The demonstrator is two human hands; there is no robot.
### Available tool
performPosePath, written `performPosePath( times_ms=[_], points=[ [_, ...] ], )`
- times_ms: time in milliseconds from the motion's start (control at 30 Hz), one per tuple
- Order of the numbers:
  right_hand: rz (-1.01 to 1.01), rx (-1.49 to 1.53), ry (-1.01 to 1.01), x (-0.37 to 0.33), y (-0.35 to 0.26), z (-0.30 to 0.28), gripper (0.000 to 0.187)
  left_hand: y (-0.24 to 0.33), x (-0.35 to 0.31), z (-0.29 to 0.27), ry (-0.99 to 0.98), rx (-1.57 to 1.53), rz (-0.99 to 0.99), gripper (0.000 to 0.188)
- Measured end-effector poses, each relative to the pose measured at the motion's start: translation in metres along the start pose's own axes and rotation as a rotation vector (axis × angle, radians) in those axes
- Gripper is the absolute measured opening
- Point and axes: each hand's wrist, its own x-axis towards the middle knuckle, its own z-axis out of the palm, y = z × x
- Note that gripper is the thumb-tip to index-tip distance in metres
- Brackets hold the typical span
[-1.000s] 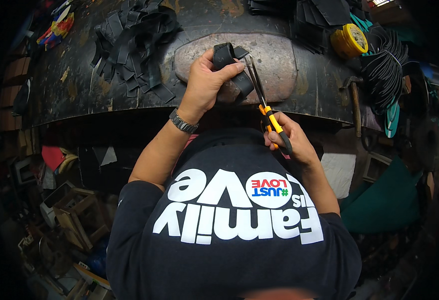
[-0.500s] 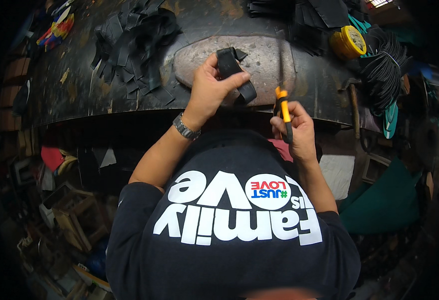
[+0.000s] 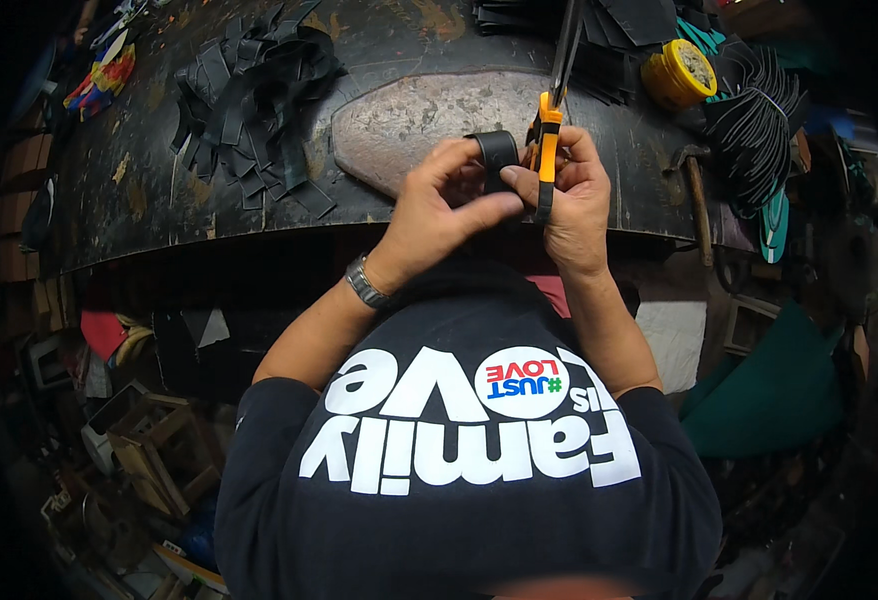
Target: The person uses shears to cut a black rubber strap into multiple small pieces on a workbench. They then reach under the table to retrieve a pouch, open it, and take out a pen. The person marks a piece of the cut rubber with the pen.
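Note:
A black curved strip (image 3: pixel 497 150), leather-like, is in my left hand (image 3: pixel 437 200), whose fingers are bent around its near side; part of it is hidden. In my right hand (image 3: pixel 577 205) is a pair of scissors (image 3: pixel 549 140) with orange and black handles. Its long blades point up and away from me, past the strip. My right thumb tip reaches the right edge of the strip, so the two hands are close together. Both are above the near edge of an oblong stone-like slab (image 3: pixel 399 120) set on the dark worktable (image 3: pixel 359 45).
To the left on the table lies a tangled heap of black strips (image 3: pixel 249 100). Stacked black pieces (image 3: pixel 639 25) are at the far right. Beside them stand a yellow tub (image 3: pixel 674 75) and a bundle of thin black strips (image 3: pixel 754 115). A hammer (image 3: pixel 697 195) rests at the right edge.
My left hand has lowered and moved right with the strip. My right hand has come up and left with the scissors, so both hands now meet at the strip.

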Motion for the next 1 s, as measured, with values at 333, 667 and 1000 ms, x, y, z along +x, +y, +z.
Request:
performPosePath(
  times_ms=[333, 667, 1000],
  points=[
    [-0.001, 0.202, 0.095, 0.004, 0.003, -0.003, 0.039, -0.003, 0.011, -0.005, 0.073, -0.252, -0.146, 0.014],
    [0.005, 0.200, 0.128, 0.003, 0.012, -0.005, 0.038, -0.011, 0.014, -0.003, 0.088, -0.306, -0.234, 0.016],
    [0.275, -0.015, -0.060, -0.028, -0.001, -0.033, 0.029, -0.014, 0.039, -0.011, 0.175, -0.243, -0.101, 0.020]
  ],
)
